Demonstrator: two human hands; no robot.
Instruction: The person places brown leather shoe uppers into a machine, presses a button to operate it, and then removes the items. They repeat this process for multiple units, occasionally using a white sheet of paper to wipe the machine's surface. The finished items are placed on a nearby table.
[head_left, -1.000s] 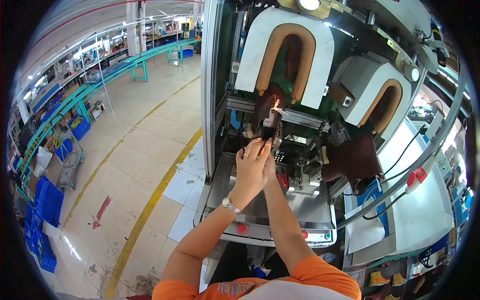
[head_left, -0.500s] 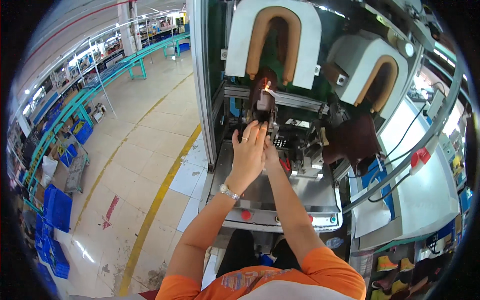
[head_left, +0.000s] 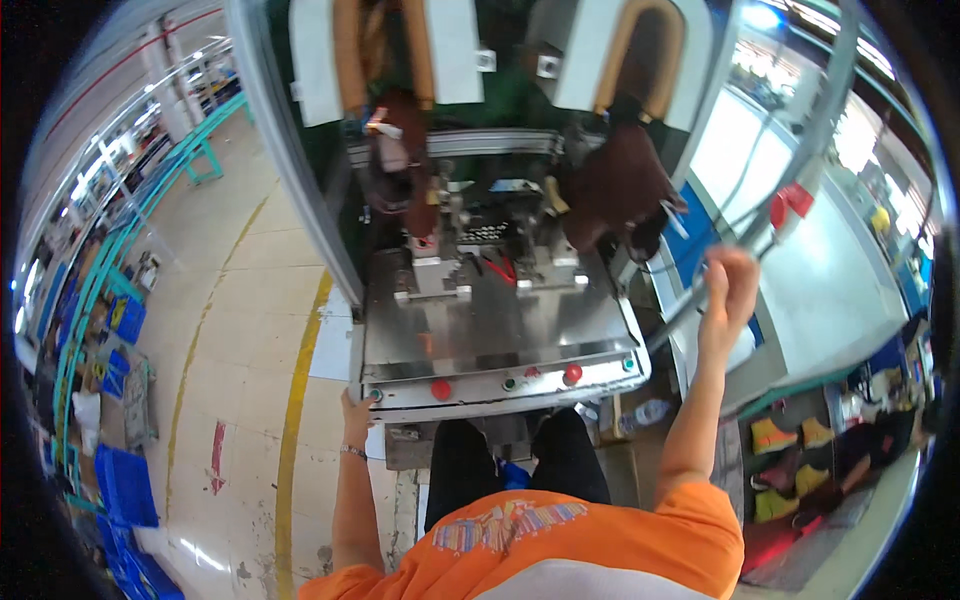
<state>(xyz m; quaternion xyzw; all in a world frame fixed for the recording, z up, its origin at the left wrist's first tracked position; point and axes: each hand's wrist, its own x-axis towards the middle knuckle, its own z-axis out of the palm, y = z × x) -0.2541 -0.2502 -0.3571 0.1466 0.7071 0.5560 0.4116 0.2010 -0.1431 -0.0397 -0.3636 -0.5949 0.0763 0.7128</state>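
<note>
My left hand (head_left: 357, 418) is at the left front corner of the machine, its fingers at a green button (head_left: 376, 395), partly apart and with nothing seen in them. Out to the right, my right hand (head_left: 733, 285) is raised beside a grey curved tube (head_left: 690, 300), smeared by motion. Its fingers look bent, and I cannot tell whether they hold anything. Dark brown, leather-like pieces sit on the machine's two stations, one on the left (head_left: 422, 205) and a wider one on the right (head_left: 620, 185). Neither hand touches them.
Tan U-shaped pads in white housings (head_left: 455, 60) hang above both stations. Red buttons (head_left: 441, 389) line the front panel. A red fitting (head_left: 791, 205) is on the tube at the right, before a white table (head_left: 840, 290). Blue crates (head_left: 125, 485) stand at far left.
Both hands have left the left station's brown piece. My left hand came down to the panel's left corner; my right hand swung out right. The view has shifted right.
</note>
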